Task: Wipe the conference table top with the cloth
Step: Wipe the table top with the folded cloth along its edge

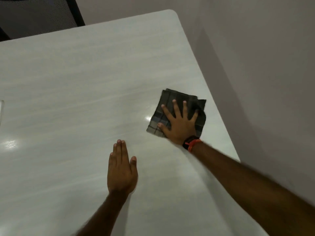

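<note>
The tabletop [76, 86] fills most of the view, a pale, glossy slab with a faint streaked grain and a rounded far corner; two bright patches of ceiling light glare off it, one near the left edge and a smaller one just beside the cloth. Beyond its right edge lies a plain greyish floor [264, 57], crossed by soft shadows. At the top left, past the far edge, stands a dark chair [34, 16] with a mesh-like back (only part of it shows). A sliver of something pale and clear sits at the far left edge of the tabletop, too cut off to tell what it is. Nothing lies between the hands and the rest of the surface.

The right hand [180, 125] reaches out on a long bare forearm, palm down with fingers spread, pressing flat on the cloth; its grip is released, not clutching the fabric. A dark band with an orange strap [191, 143] circles that wrist. The left hand [121, 172] rests flat on the bare tabletop, fingers together and thumb out, its grip likewise released and holding nothing, well apart from the cloth.

The cloth [172, 101] is a folded square, dark grey-brown with a faint plaid of lighter lines, lying close to the right edge of the tabletop, its right corner slightly rumpled.
</note>
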